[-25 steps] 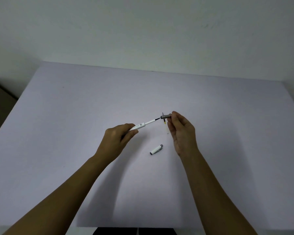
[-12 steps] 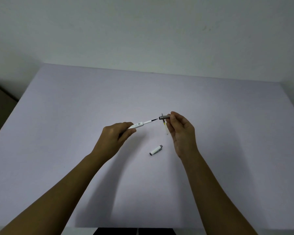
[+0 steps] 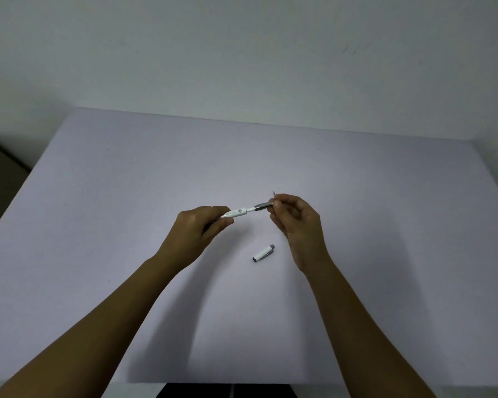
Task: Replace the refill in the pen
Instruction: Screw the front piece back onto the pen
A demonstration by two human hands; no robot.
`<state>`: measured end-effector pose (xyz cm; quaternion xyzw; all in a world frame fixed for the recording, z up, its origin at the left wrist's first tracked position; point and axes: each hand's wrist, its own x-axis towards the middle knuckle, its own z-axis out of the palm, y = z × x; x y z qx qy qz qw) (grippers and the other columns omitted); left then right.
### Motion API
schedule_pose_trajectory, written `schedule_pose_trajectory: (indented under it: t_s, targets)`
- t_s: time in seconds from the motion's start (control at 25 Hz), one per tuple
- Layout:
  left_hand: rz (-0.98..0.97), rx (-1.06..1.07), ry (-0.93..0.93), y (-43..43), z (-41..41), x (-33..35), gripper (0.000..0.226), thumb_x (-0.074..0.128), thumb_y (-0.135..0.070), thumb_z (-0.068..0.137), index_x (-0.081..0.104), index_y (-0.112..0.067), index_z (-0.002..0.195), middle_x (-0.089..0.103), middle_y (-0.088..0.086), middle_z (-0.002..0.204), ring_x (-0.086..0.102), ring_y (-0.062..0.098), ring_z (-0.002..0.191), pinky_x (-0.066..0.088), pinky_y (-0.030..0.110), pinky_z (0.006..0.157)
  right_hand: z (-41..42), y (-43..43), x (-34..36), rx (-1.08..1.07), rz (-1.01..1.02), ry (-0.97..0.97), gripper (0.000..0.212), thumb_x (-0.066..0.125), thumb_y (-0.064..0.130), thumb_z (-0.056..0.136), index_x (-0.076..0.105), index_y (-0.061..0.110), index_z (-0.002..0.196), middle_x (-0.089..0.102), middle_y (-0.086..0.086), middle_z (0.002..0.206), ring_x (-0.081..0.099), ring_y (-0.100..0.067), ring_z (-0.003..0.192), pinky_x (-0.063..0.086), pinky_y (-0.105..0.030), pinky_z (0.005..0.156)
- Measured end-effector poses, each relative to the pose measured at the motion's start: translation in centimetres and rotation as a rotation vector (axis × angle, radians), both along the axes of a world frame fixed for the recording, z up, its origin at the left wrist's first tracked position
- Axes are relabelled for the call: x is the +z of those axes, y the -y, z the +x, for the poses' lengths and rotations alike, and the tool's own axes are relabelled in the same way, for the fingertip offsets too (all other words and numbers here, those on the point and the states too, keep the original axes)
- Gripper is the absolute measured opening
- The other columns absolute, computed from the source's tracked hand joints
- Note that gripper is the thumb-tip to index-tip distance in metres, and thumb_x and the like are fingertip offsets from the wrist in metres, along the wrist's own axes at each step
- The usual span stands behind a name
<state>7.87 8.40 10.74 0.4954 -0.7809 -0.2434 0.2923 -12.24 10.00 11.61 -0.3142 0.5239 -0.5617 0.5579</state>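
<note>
- Right now the white plastic pen barrel [image 3: 234, 213] lies nearly level above the pale lilac tabletop [image 3: 127, 196], its long axis running left to right and rising a little toward the right
- left hand [image 3: 197, 228] is curled around the barrel's left end, thumb and fingers clenched on it; the printed part of the barrel sticks out to the right of the fist
- grey metal grip section [image 3: 263, 205] sits at the barrel's right end, touching it or just short of seated; the joint is too small to tell
- right hand [image 3: 295, 222] pinches the far end of the grey section with thumb and forefinger, other fingers loosely folded, palm turned toward the left hand
- a thin pointed tip [image 3: 274, 193] pokes up just above the right fingertips; cannot tell whether it is the refill's point or a separate piece
- the two hands are in line along the pen's axis, near each other, the grey section bridging between them
- the coming move turns on that shared axis: judged, the section has to stay straight with the barrel while it is pushed or twisted home, right hand nearer the joint
- white pen cap with grey end [image 3: 263, 253] lies loose on the table, just below and left of the right wrist, well clear of both hands, pointing up-right
- task looks late: refill appears inside, cap not yet on
</note>
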Motion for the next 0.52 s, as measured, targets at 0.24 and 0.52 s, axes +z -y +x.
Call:
schedule_pose_trajectory:
  t_s: [0.24,0.52]
  targets:
    - [0.020,-0.059,0.010,0.2,0.3,0.8,0.023,0.053,-0.032,0.087,0.068,-0.017,0.095,0.053,0.002,0.059,0.045,0.011,0.063,0.032,0.013,0.055,0.0,-0.8,0.0,0.158,-0.090,-0.327,0.014,0.064,0.009,0.084,0.067,0.022,0.087,0.072,0.002,0.093,0.070,-0.011,0.092,0.054,-0.021,0.085]
    - [-0.097,-0.121,0.016,0.0,0.0,1.6,0.021,0.059,-0.029,0.086,0.069,-0.014,0.097,0.056,-0.002,0.062,0.041,0.004,0.060,0.031,0.007,0.056,-0.3,-1.4,0.2,0.167,-0.165,-0.698,0.021,0.056,0.023,0.091,0.067,0.012,0.076,0.066,0.005,0.064,0.067,-0.009,0.063,0.055,-0.021,0.068]
